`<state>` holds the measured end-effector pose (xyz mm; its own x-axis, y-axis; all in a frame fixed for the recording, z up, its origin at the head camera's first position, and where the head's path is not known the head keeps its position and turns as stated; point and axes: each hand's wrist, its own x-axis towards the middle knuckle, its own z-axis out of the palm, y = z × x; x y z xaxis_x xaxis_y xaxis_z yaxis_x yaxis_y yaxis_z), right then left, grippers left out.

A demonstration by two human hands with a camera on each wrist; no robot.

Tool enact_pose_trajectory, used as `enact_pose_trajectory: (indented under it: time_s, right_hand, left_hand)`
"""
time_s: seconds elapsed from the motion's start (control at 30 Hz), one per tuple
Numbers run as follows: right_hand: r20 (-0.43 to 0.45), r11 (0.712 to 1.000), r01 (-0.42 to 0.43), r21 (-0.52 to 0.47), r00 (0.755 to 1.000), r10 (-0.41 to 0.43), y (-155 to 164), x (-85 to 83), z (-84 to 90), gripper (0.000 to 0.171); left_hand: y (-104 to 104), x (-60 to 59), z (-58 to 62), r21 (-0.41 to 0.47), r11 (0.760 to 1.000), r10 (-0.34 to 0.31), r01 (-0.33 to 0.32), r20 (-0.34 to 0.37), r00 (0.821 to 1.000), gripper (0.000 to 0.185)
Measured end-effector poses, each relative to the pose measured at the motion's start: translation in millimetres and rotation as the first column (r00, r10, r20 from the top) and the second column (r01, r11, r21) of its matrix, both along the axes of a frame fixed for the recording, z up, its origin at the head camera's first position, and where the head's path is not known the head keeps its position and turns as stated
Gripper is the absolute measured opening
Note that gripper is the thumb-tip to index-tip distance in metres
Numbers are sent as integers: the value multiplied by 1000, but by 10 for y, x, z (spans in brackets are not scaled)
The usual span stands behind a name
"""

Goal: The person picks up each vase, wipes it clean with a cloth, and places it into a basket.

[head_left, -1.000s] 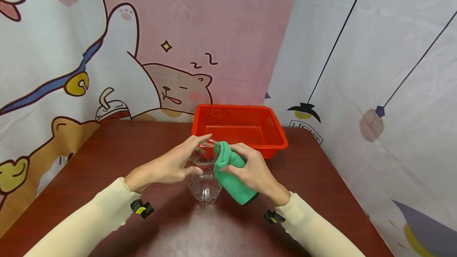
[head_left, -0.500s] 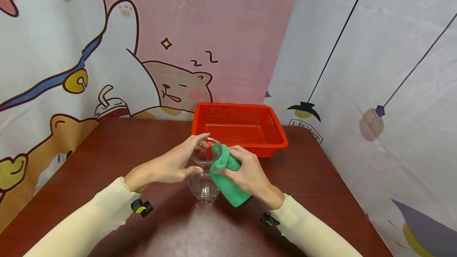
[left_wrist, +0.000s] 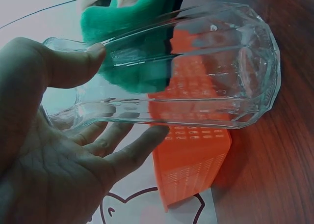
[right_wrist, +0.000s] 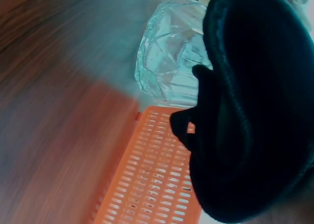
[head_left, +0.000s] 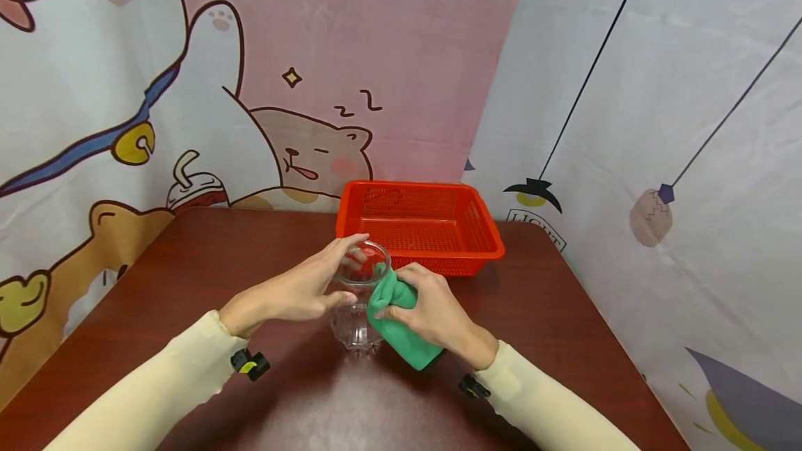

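A clear glass vase [head_left: 356,329] with faceted sides stands in front of the person, its round mouth facing up. The left hand [head_left: 294,292] holds it near the neck; in the left wrist view the thumb [left_wrist: 81,64] lies on one side, the fingers on the other. The right hand [head_left: 435,308] grips a bunched green cloth [head_left: 410,346] against the vase's right side at the rim. Through the glass, the green cloth [left_wrist: 137,62] shows in the left wrist view. A large dark fold of the cloth [right_wrist: 265,101] blocks much of the right wrist view.
A red perforated plastic basket [head_left: 432,256] sits behind the hands at the back of the dark reddish-brown table [head_left: 250,367]. A cartoon-printed curtain [head_left: 426,75] hangs behind the table and along its right side.
The right hand and cloth have shifted left and slightly down along the vase's rim, leaving more of the mouth visible. The left hand has stayed nearly still.
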<state>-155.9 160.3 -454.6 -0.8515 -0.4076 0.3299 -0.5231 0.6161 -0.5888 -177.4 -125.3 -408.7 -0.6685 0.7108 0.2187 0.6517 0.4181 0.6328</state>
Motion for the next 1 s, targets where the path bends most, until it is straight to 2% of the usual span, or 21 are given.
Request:
enact_pose_trajectory:
  time_s: [0.2,0.47,0.67,0.87,1.0]
  right_hand:
    - [26,996,-17,84,1000,15,21,-21,-60,52]
    - [52,972,-49,229,998,38,40,-73,-210,45]
    - [80,943,-79,323,995,56,48,-74,-283,51]
    - [54,908,-71,414,997,53,25,-76,-298,60]
    - [83,907,-86,413,995,56,13,-87,-285,60]
  left_hand:
    - [-3,-16,-9,15,1000,-11,11,6,1000,99]
    - [3,1,2,20,1000,-6,5,45,999,101]
    - [5,20,5,8,1000,3,-3,52,999,101]
    - [6,19,23,22,1000,-5,4,67,998,101]
    - [-1,10,12,32,999,-11,9,69,998,100]
